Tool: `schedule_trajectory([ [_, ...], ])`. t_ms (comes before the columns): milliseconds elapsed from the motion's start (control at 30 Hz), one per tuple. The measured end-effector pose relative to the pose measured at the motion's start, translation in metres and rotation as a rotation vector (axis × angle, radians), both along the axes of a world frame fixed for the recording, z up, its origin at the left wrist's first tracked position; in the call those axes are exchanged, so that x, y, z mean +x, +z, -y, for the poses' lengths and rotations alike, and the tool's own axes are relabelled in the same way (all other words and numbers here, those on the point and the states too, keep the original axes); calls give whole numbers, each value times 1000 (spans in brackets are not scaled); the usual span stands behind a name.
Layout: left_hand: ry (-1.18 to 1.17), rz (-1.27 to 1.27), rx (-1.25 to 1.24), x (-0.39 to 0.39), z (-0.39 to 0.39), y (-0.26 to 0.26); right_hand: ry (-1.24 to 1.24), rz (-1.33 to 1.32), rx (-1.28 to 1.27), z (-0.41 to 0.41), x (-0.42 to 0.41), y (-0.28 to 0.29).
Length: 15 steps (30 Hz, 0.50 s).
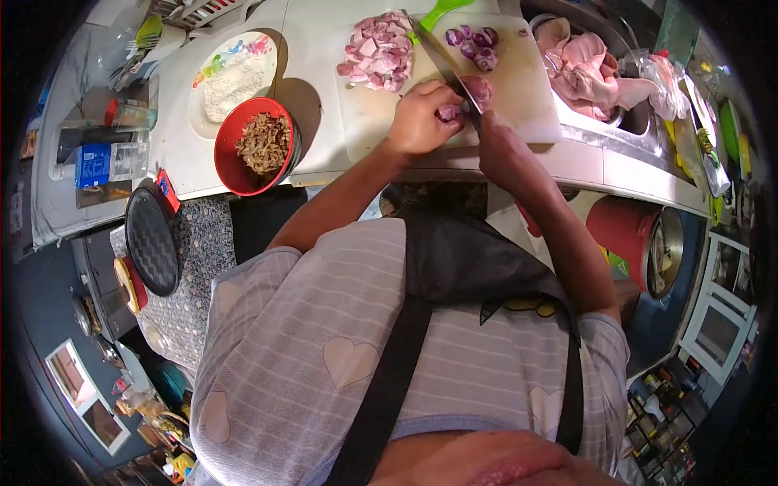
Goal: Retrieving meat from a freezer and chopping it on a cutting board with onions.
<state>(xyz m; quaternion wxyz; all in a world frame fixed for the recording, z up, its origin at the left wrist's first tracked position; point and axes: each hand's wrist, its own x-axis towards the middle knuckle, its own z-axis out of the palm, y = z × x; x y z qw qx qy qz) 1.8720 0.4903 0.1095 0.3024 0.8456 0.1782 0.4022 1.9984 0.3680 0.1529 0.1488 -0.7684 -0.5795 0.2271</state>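
A white cutting board point(523, 112) lies on the tiled counter before me. My right hand point(507, 149) grips the handle of a kitchen knife point(447, 64), its blade slanting up to the left across the board. Beside the blade, my left hand point(425, 115) holds down a small piece of raw meat point(450, 112). Another dark pink piece point(477, 91) lies just right of the blade. Diced raw meat point(377, 51) is heaped at the board's upper left. Peeled red shallots point(485, 37) sit at its upper middle, near a bright green utensil point(440, 12).
Left of the board stand a red bowl point(223, 149) of brown shreds and a patterned plate point(267, 51) with white powder. The sink point(644, 136) at the right holds raw poultry point(586, 73). A red bucket point(620, 234) stands below the counter's edge.
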Motion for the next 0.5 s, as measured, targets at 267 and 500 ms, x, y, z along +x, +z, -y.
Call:
schedule_trajectory([
  [267, 116, -42, -167, -2, -6, 0, -63, -9, -170, 93, -1, 11],
  [500, -118, -62, -105, -1, 3, 12, 7, -75, -64, 58, 11, -8],
])
